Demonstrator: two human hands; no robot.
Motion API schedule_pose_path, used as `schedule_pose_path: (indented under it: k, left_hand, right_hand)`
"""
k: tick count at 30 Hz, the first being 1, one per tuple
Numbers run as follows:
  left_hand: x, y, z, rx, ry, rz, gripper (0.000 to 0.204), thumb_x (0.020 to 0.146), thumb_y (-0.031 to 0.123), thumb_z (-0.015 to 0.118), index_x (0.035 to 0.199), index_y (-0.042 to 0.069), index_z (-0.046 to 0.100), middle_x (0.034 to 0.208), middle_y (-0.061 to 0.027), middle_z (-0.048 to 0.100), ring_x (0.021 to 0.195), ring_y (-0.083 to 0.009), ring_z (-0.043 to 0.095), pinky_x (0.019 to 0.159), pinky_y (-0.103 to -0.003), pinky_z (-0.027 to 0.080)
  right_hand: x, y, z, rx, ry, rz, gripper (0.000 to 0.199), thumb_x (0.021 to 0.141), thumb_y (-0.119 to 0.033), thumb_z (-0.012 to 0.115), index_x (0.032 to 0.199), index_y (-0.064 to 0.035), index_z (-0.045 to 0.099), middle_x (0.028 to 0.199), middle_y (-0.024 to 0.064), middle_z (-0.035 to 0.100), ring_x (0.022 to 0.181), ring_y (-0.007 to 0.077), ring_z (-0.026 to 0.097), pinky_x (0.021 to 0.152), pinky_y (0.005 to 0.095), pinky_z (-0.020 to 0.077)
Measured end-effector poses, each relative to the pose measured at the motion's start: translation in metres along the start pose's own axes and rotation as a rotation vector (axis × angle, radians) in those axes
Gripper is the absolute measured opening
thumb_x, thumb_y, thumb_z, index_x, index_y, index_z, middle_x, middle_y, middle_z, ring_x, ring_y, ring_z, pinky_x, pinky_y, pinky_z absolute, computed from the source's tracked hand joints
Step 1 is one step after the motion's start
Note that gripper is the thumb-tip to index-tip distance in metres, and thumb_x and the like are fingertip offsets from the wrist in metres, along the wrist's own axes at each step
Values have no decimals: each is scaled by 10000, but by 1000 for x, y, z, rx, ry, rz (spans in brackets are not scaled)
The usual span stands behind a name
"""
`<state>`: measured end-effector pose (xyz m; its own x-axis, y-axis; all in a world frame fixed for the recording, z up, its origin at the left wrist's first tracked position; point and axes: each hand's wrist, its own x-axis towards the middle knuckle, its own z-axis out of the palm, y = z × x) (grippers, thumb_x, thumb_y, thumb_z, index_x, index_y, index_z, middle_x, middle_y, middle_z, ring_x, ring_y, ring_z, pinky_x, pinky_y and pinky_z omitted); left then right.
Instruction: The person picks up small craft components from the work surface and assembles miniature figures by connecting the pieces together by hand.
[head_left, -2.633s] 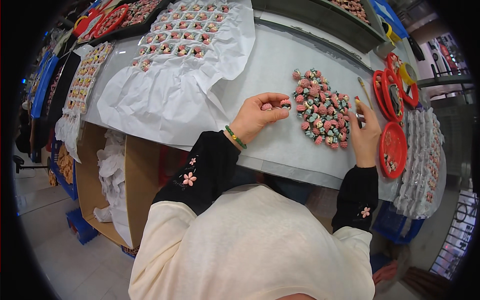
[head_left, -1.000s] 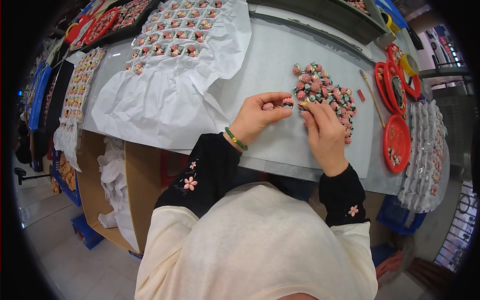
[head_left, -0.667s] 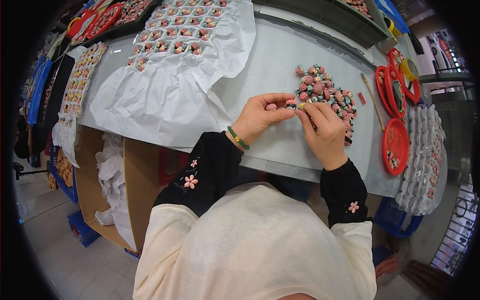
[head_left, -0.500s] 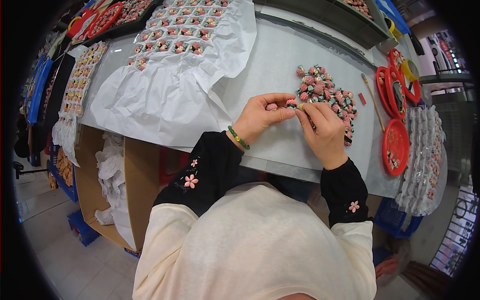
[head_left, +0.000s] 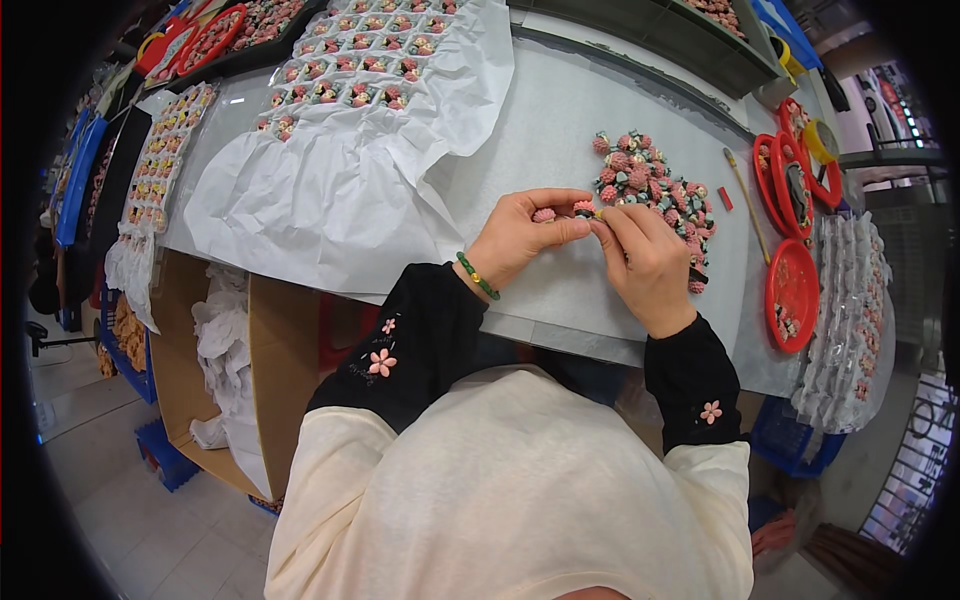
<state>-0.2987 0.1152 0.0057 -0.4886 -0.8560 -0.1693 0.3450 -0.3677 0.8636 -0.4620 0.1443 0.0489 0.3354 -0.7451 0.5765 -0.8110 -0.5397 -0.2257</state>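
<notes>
My left hand, with a green bead bracelet at its wrist, is closed on a small pink-topped figurine between thumb and fingers. A second pink piece shows inside the same hand. My right hand meets it from the right, its fingertips pinched against a tiny yellow bit at the figurine's side. A thin dark tip shows by the outer edge of my right hand; whether I hold it, I cannot tell. Just beyond my right hand lies a heap of pink and green figurines, partly covered by it.
White paper and a cell tray of figurines lie at the far left. To the right are a thin stick, a small red block, red dishes and a wrapped tray. An open cardboard box stands below the table's left edge.
My right hand has turned slightly and shifted a little to the right, and the dark tip now shows by its outer edge. My left hand stays nearly still, holding the figurine.
</notes>
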Motion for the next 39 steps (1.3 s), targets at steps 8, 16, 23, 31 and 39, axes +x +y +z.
schedule_pose_path:
  k: [8, 16, 23, 31, 39]
  left_hand:
    - [0, -1, -1, 18, 6, 20, 370, 762, 66, 670, 1108, -13, 566, 800, 27, 520, 652, -30, 438, 575, -160, 366]
    - [0, 0, 0, 11, 10, -4, 366, 760, 68, 672, 1103, -9, 572, 816, 25, 528, 664, -25, 439, 578, -156, 366]
    - [-1, 3, 2, 38, 30, -1, 366, 752, 63, 675, 1098, -5, 578, 815, 27, 538, 656, -19, 442, 572, -146, 359]
    - [0, 0, -1, 18, 31, 17, 371, 708, 69, 718, 1051, -15, 604, 874, -3, 595, 703, -27, 473, 628, -157, 400]
    - [-1, 3, 1, 11, 35, 6, 367, 722, 56, 701, 1066, -13, 593, 866, 5, 574, 690, -24, 464, 610, -151, 387]
  right_hand:
    - [-1, 0, 2, -10, 0, 24, 122, 738, -124, 652, 807, -52, 582, 731, 41, 550, 622, 208, 564, 503, 308, 446]
    - [-3, -1, 4, -36, 5, 57, 134, 735, -124, 658, 811, -46, 580, 745, 49, 559, 629, 213, 571, 502, 309, 451]
    - [-3, 0, 4, -23, 8, 40, 136, 731, -118, 659, 815, -47, 580, 739, 43, 554, 634, 210, 569, 504, 306, 451]
    - [-2, 1, 4, -25, 10, 22, 129, 722, -110, 661, 810, -60, 581, 729, 35, 548, 626, 196, 561, 502, 304, 444]
    - [-3, 1, 3, -25, 14, -1, 128, 724, -114, 664, 804, -56, 582, 726, 37, 549, 621, 198, 559, 501, 302, 443]
